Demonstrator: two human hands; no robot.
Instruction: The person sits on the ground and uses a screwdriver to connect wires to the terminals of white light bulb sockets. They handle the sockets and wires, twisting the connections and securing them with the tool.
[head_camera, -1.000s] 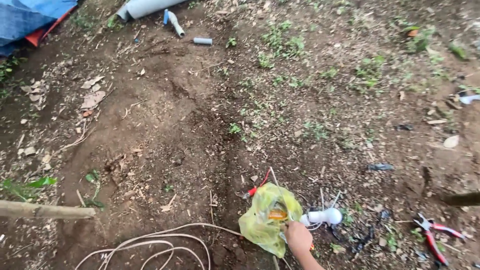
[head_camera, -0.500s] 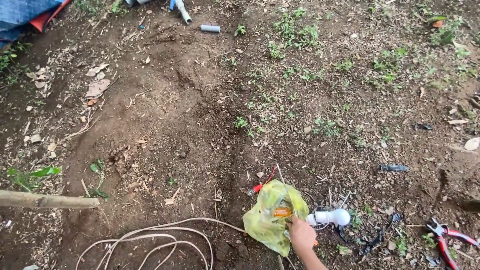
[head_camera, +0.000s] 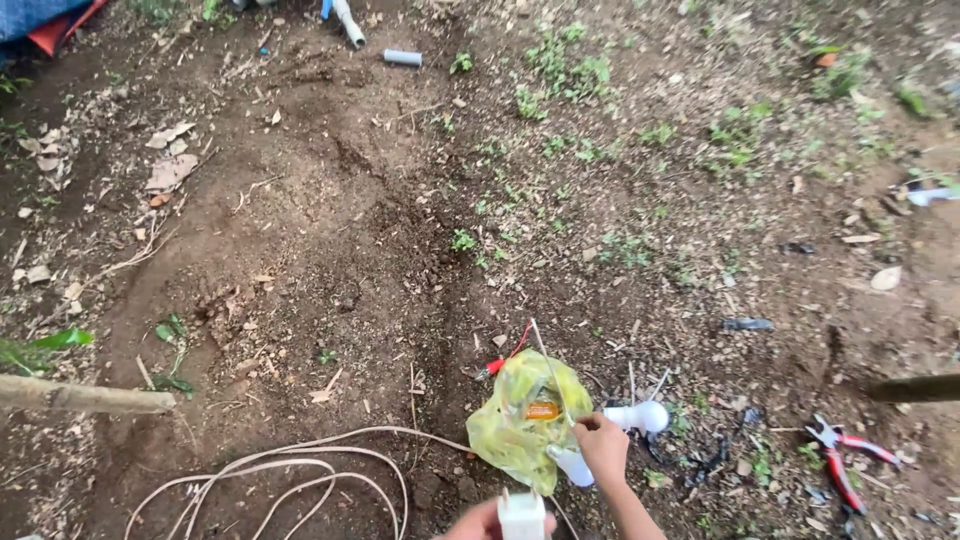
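My right hand (head_camera: 603, 446) is closed on the edge of a yellow-green plastic bag (head_camera: 515, 420) that lies on the bare soil. Something orange shows inside the bag. A white bulb-shaped object (head_camera: 640, 416) lies just right of the hand, and another white piece (head_camera: 571, 467) shows under it. At the bottom edge my left hand (head_camera: 475, 524) holds a small white plug block (head_camera: 522, 516). A red-tipped wire (head_camera: 500, 360) pokes out beside the bag's top.
Loops of white cable (head_camera: 290, 468) lie left of the bag. Red-handled pliers (head_camera: 840, 460) rest on the ground at the right. A wooden stick (head_camera: 85, 398) enters from the left, a grey pipe piece (head_camera: 403, 58) lies far up, with dry leaves scattered about.
My left hand with the white plug block has come into view at the bottom edge. My right hand stays at the bag.
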